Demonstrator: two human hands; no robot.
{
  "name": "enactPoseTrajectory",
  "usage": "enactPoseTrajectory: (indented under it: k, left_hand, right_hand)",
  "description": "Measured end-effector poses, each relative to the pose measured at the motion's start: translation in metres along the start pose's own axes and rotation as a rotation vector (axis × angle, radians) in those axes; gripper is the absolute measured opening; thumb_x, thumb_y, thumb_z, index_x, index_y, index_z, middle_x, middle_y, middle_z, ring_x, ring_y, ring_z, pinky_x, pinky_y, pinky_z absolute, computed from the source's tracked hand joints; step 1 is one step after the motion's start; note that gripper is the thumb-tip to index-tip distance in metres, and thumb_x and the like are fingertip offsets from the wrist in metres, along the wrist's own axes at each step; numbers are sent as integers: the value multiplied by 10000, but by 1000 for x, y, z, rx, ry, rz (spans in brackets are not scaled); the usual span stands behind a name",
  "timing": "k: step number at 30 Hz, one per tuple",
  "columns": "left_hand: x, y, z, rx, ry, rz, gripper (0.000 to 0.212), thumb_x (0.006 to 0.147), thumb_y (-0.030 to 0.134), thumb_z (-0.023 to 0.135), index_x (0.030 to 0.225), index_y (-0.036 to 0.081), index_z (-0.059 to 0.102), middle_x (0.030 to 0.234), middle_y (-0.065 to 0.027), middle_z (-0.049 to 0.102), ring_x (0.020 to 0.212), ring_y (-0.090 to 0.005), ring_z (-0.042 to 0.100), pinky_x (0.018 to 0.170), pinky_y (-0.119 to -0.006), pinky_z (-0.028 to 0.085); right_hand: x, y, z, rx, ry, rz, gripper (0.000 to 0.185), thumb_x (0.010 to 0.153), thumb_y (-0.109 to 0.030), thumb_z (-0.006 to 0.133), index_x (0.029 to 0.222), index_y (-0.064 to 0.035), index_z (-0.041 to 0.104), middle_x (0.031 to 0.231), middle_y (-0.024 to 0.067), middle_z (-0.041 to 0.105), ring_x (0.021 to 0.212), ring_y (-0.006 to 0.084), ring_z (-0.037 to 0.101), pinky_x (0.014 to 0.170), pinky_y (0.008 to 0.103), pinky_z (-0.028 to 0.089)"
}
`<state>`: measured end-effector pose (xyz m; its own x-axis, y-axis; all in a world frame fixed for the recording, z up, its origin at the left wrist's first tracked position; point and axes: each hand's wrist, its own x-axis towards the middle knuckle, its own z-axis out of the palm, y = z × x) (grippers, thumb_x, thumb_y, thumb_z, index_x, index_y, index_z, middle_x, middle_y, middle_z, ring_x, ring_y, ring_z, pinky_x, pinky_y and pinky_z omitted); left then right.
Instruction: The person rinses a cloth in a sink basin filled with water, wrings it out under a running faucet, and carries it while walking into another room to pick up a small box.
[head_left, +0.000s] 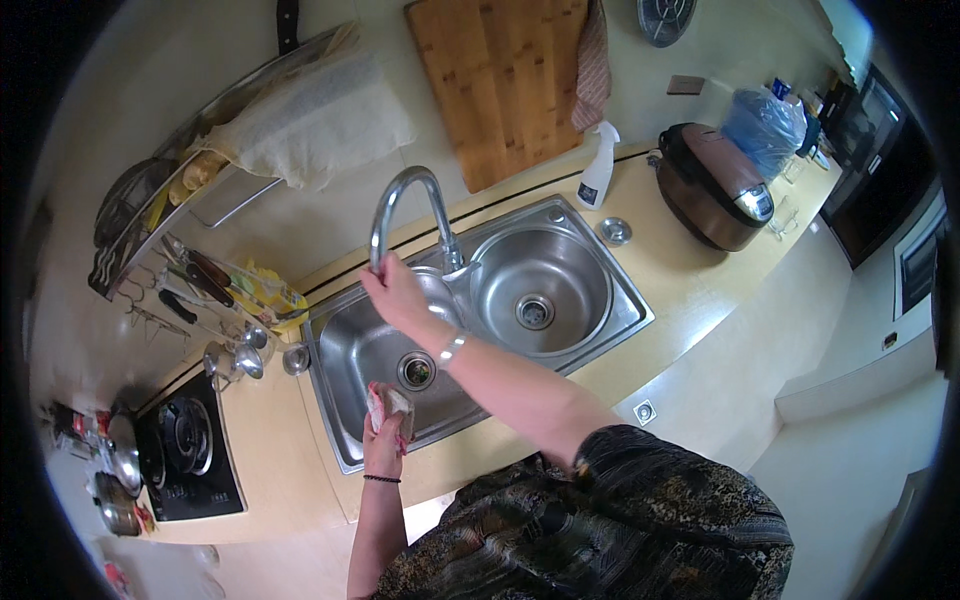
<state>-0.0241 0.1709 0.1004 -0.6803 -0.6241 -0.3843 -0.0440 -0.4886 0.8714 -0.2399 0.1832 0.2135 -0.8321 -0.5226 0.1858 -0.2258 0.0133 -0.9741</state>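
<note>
My right hand (394, 292) is closed around the lower end of the curved chrome faucet (411, 174), above the left basin. In my left hand (382, 446) is a crumpled white and red cloth (391, 411), held over the near edge of the left sink basin (341, 367). The drain (416, 370) of that basin has green and dark scraps in it. To the right lies the round sink basin (502, 292), with its own drain strainer (535, 311). Whether water runs from the faucet cannot be seen.
A white spray bottle (598, 172), a small metal cup (616, 231) and a rice cooker (709, 191) stand right of the sink. A wooden cutting board (502, 82) leans behind. Ladles (248, 360) and knives (206, 283) hang at left, above a black cooktop (191, 480).
</note>
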Motion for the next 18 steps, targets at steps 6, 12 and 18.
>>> enactPoseTrajectory:
  k: [6,12,18]
  left_hand:
    - [-2,7,-17,-3,34,-40,470,733,51,605,1167,49,425,1034,-73,539,863,-193,567,607,-309,510]
    - [13,8,-9,7,-10,-85,485,733,56,586,1192,89,430,1004,-68,557,832,-200,576,592,-319,494]
    - [6,5,10,-50,44,-66,453,749,42,554,1183,106,441,994,-65,560,811,-203,577,570,-331,489]
  right_hand:
    - [-22,27,-153,-263,33,15,182,862,-186,524,922,-19,487,780,64,577,719,137,544,634,288,442]
    - [41,49,-229,-686,318,-50,281,847,-295,522,919,-25,497,816,207,589,761,393,555,670,449,436]
    - [65,73,-238,-749,466,-101,291,813,-273,567,880,6,519,846,234,583,804,391,553,695,449,438]
